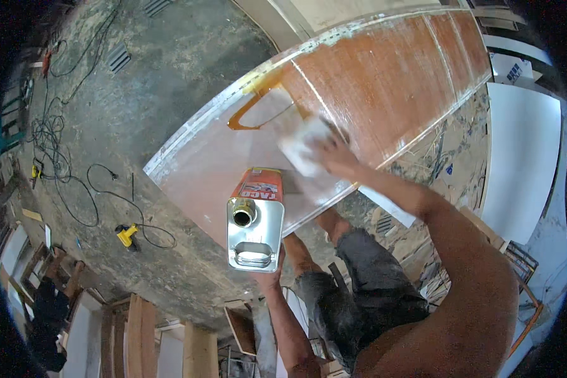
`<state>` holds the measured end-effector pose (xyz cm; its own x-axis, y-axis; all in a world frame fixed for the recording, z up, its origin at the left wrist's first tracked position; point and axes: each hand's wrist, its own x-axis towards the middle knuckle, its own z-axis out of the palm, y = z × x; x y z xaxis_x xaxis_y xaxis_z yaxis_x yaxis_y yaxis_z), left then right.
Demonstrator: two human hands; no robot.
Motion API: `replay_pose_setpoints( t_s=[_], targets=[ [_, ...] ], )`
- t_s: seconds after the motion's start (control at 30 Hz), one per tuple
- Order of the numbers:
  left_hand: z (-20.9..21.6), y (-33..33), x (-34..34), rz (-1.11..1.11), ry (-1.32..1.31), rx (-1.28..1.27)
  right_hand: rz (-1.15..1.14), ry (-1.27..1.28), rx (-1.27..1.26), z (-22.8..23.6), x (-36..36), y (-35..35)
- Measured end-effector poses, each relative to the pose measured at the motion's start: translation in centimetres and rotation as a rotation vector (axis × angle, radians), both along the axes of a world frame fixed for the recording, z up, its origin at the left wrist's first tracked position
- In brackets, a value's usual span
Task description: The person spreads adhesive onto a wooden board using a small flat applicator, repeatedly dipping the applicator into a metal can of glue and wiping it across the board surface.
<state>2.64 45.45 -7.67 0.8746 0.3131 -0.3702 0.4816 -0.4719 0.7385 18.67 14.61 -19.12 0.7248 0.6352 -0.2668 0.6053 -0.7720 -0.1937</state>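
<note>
My left hand point(271, 276) is closed round a rectangular metal can point(257, 230), with its fingers mostly hidden. The can has a red side, a silver top, an uncapped round spout and a folding handle. It is held over the near end of a long wooden panel point(390, 69). My right hand point(335, 156), smeared by motion, grips a flat white thing point(305, 146) against the panel; blur hides whether it is cloth or a spreader. A loop of amber liquid point(236, 121) lies on the panel beside it. Much of the panel's near part looks pale and dusty.
A yellow power tool point(127, 236) and tangled black cables point(53, 135) lie on the concrete floor to the left. A white board point(523, 157) stands at the right. Wooden box frames point(142, 334) are at the lower left, near another person's dark sleeve point(44, 315).
</note>
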Motion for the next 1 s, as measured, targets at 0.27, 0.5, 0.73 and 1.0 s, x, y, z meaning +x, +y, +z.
replay_pose_setpoints(
  t_s=[0.27, 0.5, 0.73, 1.0],
  targets=[
    [0.1, 0.9, 0.2, -0.072, 0.027, 0.029, -0.475, 0.168, 0.264, 4.4, 6.0, -1.5],
    [-1.2, 0.5, -1.1, 0.119, -0.157, -0.127, -0.657, 0.169, -0.016, 8.1, 21.3, 5.9],
    [-1.5, 1.1, -1.0, 0.082, -0.111, -0.152, -0.300, -0.092, 0.077, 2.2, 17.8, 9.1],
    [-1.9, 3.5, -0.7, -0.103, -0.126, 0.015, -0.147, 0.073, 0.029, 1.5, 3.7, 1.2]
  ],
)
